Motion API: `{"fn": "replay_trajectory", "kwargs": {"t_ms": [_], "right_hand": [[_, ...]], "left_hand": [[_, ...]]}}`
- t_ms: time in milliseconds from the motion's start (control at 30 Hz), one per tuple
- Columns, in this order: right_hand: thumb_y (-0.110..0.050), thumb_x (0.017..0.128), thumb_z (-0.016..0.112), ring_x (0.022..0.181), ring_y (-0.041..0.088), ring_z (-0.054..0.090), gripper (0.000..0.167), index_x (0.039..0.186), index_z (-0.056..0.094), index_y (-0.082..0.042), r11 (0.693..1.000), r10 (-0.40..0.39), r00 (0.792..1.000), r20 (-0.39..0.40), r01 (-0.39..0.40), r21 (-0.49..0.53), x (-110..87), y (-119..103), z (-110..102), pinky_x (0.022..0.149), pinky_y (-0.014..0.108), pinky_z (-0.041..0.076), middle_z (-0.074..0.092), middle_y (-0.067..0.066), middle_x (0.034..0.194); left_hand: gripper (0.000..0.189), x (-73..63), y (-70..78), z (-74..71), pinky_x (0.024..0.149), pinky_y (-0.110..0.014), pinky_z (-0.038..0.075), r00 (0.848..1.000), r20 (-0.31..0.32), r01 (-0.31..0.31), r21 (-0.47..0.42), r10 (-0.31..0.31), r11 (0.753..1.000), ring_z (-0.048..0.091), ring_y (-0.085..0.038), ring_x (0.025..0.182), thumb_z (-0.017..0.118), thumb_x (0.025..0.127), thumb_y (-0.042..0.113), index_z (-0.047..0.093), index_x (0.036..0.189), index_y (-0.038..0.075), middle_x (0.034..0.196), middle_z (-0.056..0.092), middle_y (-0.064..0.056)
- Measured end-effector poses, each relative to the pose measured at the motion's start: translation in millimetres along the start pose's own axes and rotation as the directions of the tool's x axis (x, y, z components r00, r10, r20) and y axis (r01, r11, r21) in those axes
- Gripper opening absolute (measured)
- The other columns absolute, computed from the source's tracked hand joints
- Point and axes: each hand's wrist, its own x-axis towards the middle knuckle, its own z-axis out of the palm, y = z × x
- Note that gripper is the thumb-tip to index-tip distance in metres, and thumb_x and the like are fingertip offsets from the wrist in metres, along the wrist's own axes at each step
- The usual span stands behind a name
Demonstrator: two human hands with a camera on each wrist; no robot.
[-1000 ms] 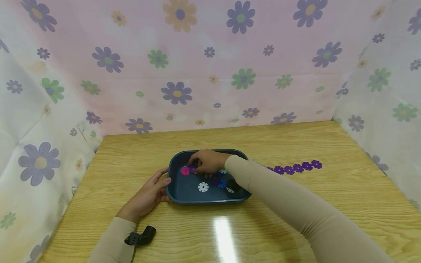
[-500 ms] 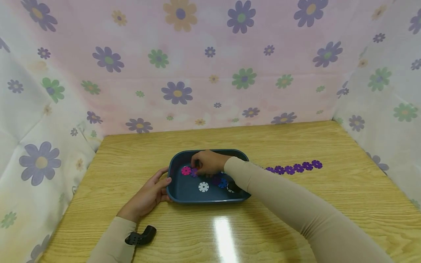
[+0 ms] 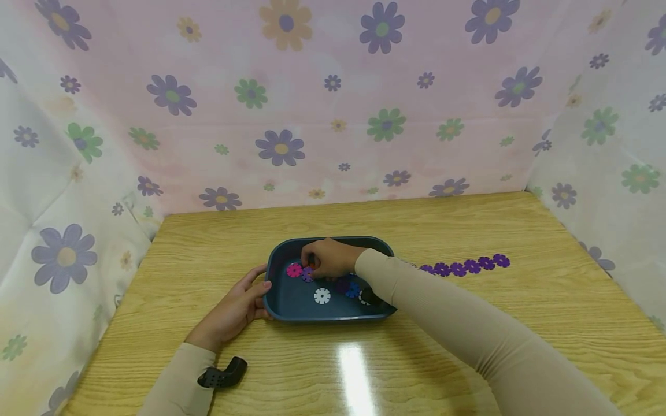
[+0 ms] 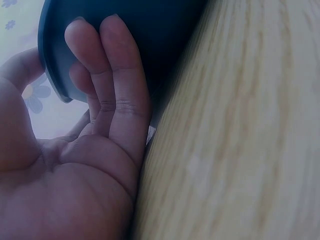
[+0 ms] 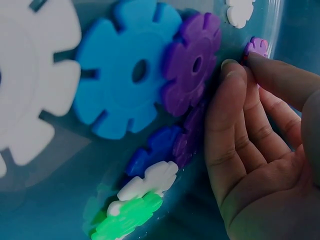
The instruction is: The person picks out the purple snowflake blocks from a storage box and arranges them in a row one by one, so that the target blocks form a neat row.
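Note:
A dark blue plastic bin [image 3: 333,319] sits on the table with notched flower-shaped plastic discs in it. My left hand [image 3: 234,309] grips the bin's left end, thumb at the rim and fingers along the outer wall, as the left wrist view [image 4: 110,100] shows. Reaching inside, my right hand [image 3: 335,257] pinches a small purple disc [image 3: 307,275] between thumb and fingertips. A pink disc [image 3: 293,270] lies just left of it, and a red-orange one is partly hidden under the hand. Nearer the front lies a white disc [image 3: 322,296].
More discs lie toward the bin's right side: blue [image 5: 132,70], purple [image 5: 192,65], white [image 5: 147,181] and green [image 5: 127,217]. A row of purple discs [image 3: 472,266] runs along the wooden table [image 3: 520,323] to the right. Flower-patterned cloth [image 3: 333,115] stands behind.
The right hand has shifted slightly, and the purple disc has moved a little toward the front right, showing more of itself beside the pink one. The left hand and bin stay put.

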Motion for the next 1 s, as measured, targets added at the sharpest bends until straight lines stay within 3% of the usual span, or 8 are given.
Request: {"fn": "replay_trajectory", "kwargs": {"t_ms": [567, 767, 867, 1000], "right_hand": [[-0.014, 0.095, 0.07, 0.063, 0.016, 0.065, 0.016, 0.106, 0.059, -0.013, 1.0, -0.002, 1.0, 0.016, 0.002, -0.017, 1.0, 0.9, 2.4, 0.06, 0.027, 0.056, 0.063, 0.004, 0.083], [-0.014, 0.1, 0.061, 0.058, 0.013, 0.057, 0.006, 0.102, 0.057, -0.01, 1.0, -0.003, 0.999, 0.041, 0.004, -0.029, -3.0, -3.9, -1.6, 0.059, 0.024, 0.05, 0.06, 0.001, 0.077], [-0.014, 0.103, 0.057, 0.063, 0.011, 0.054, 0.005, 0.1, 0.058, -0.01, 0.998, -0.033, 0.998, 0.058, 0.037, -0.058, -6.6, -9.6, -6.2, 0.063, 0.024, 0.047, 0.06, 0.0, 0.082], [-0.015, 0.104, 0.055, 0.075, 0.016, 0.061, 0.009, 0.096, 0.059, -0.012, 0.993, -0.093, 0.994, 0.058, 0.097, -0.069, -14.2, -17.1, -16.4, 0.07, 0.024, 0.049, 0.066, 0.007, 0.093]], "left_hand": [[0.064, 0.7, -2.7, -0.9, 0.074, -0.027, 0.058, 1.0, 0.005, -0.003, 0.001, 0.003, 1.0, 0.071, -0.011, 0.083, 0.042, 0.109, 0.029, 0.008, 0.158, 0.007, 0.103, 0.07, -0.001], [0.064, 0.7, -1.9, 0.2, 0.074, -0.027, 0.057, 1.0, 0.004, 0.001, 0.003, -0.001, 1.0, 0.07, -0.011, 0.082, 0.042, 0.109, 0.029, 0.009, 0.158, 0.007, 0.1, 0.07, -0.001], [0.064, 0.4, -1.5, 0.7, 0.073, -0.027, 0.057, 1.0, 0.001, 0.005, 0.004, -0.005, 1.0, 0.07, -0.01, 0.082, 0.042, 0.109, 0.03, 0.009, 0.158, 0.007, 0.099, 0.069, -0.001], [0.064, 0.3, -1.2, 1.0, 0.073, -0.027, 0.057, 1.0, 0.005, 0.003, 0.0, -0.003, 1.0, 0.07, -0.01, 0.082, 0.043, 0.109, 0.03, 0.008, 0.158, 0.006, 0.099, 0.069, -0.001]]}}
